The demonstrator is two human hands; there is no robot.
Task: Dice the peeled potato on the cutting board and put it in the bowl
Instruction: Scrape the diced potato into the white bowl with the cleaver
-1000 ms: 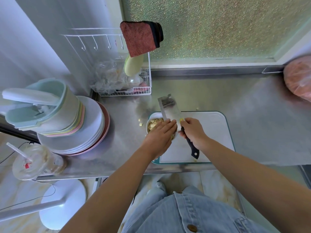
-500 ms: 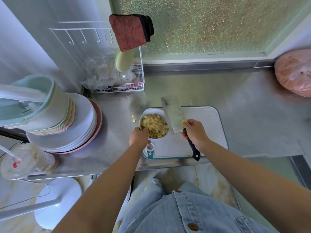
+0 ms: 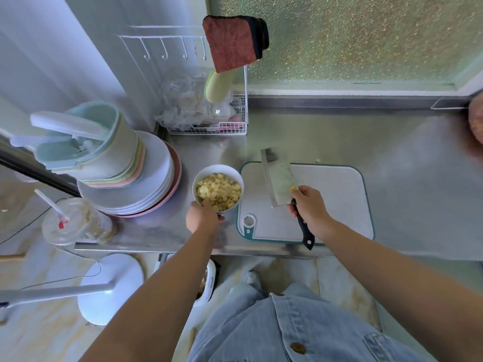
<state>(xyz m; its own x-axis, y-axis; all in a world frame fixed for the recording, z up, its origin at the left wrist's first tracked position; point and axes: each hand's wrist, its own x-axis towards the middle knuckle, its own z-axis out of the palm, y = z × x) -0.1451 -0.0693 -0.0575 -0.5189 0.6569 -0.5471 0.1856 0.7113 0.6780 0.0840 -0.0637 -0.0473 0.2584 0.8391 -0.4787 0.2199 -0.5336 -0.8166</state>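
Your steel counter (image 3: 339, 142) carries the cutting board (image 3: 334, 205), and I see no potato left on the board. Further left of the board stands a stack of plates (image 3: 146, 194). Between it and the board's left edge, close to both, is the white bowl (image 3: 209, 171), heaped nearly to the rim with diced potato (image 3: 218, 192). That is the main risk, I judge: tilt or jolt the bowl, or bump it into the plates, and cubes spill over the counter. The cleaver (image 3: 279, 178) slants over the board's left half, its blade pointing away from you. A careless swing toward the board's left edge would bring steel near your other wrist. Your right hand (image 3: 309, 207) is wrapped firmly around the black handle. Your left hand (image 3: 202, 219) grips the bowl's near rim, fingers curled on it; I cannot tell whether the bowl is lifted. One stray cube (image 3: 317, 160) lies just beyond the board's far edge.
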